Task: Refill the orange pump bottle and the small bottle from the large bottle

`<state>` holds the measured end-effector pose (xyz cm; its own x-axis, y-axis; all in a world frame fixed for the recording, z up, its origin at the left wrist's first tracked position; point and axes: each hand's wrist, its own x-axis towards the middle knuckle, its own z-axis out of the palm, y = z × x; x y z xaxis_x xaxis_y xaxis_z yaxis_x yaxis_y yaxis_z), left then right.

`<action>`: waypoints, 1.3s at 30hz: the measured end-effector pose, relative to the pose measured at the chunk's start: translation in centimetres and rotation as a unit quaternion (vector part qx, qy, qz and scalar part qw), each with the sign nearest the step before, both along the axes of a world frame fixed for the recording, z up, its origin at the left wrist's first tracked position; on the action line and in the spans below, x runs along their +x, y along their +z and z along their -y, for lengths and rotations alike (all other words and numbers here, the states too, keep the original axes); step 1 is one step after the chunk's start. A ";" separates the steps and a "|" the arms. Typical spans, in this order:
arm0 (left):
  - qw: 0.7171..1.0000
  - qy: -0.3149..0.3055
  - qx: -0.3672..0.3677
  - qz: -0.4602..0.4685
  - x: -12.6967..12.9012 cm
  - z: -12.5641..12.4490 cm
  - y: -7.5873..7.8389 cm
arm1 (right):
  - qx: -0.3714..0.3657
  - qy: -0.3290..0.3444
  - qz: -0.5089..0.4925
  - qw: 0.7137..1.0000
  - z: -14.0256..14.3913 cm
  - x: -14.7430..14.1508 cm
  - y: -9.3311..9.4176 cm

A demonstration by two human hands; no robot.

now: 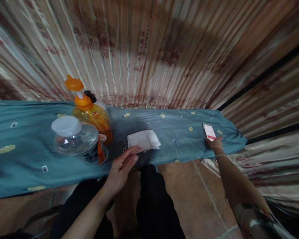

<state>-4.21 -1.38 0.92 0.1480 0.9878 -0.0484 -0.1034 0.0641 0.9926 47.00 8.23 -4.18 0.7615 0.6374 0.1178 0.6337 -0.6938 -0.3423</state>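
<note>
The left hand (122,167) is being held flat, fingers together and extended, its fingertips just touching the near edge of the folded white cloth (144,139) lying on the teal-covered board (27,146). Nothing is being gripped by it. The right hand (215,144) is being rested at the phone (209,132) (screen lit), which is lying on the board's far right end; whether it is being clasped cannot be told. The orange pump bottle (92,116) and clear jar (75,137) are being left untouched, so the work is judged barely begun.

Left hand (122,166) flat, fingers extended forward; right hand (215,144) reaching farther out, arm nearly straight, fingers curled.
</note>
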 end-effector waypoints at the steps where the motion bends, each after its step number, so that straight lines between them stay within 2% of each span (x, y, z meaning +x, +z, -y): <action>1: 1.000 0.001 -0.001 -0.001 0.0 0.0 -0.1 | -0.003 -0.009 -0.007 1.000 0.0 -0.1 0.0; 5: 1.000 -0.005 0.002 0.002 0.3 -0.2 -0.3 | 0.014 -0.004 -0.012 1.000 0.5 -1.6 0.4; 9: 1.000 -0.013 0.007 0.018 0.9 -0.3 -0.5 | 0.052 0.079 -0.008 0.996 1.7 -4.1 0.5; 12: 0.999 -0.020 0.007 0.026 1.5 -0.2 -0.8 | 0.084 0.163 -0.025 0.983 2.8 -7.3 0.0; 14: 0.999 -0.021 0.005 0.030 1.8 -0.2 -1.3 | 0.127 0.237 -0.052 0.962 3.5 -10.3 -0.3; 17: 1.000 -0.011 0.005 0.027 2.0 -0.5 -2.2 | 0.152 0.318 -0.090 0.932 4.1 -16.1 0.2; 21: 1.000 0.009 0.015 0.009 1.7 -1.0 -3.3 | 0.156 0.406 -0.150 0.888 4.2 -24.3 2.5; 24: 0.999 0.026 0.038 -0.012 1.1 -0.9 -3.3 | 0.171 0.480 -0.182 0.841 4.1 -29.4 4.8; 28: 0.991 0.052 0.102 -0.064 -0.1 -0.4 -2.1 | 0.217 0.542 -0.240 0.775 3.8 -34.7 7.5; 32: 0.964 0.112 0.200 -0.132 -1.8 1.1 0.9 | 0.246 0.575 -0.286 0.726 3.9 -38.5 8.9; 34: 0.940 0.155 0.255 -0.164 -3.0 2.3 2.5 | 0.253 0.573 -0.304 0.718 4.2 -39.5 8.9; 37: 0.903 0.225 0.307 -0.198 -5.0 3.9 4.0 | 0.245 0.561 -0.310 0.727 4.8 -39.9 7.7; 38: 0.886 0.258 0.323 -0.212 -5.6 4.2 4.1 | 0.238 0.556 -0.308 0.734 5.0 -39.8 7.0; 39: 0.848 0.312 0.351 -0.247 -6.2 4.2 4.0 | 0.232 0.550 -0.306 0.742 5.1 -39.7 6.2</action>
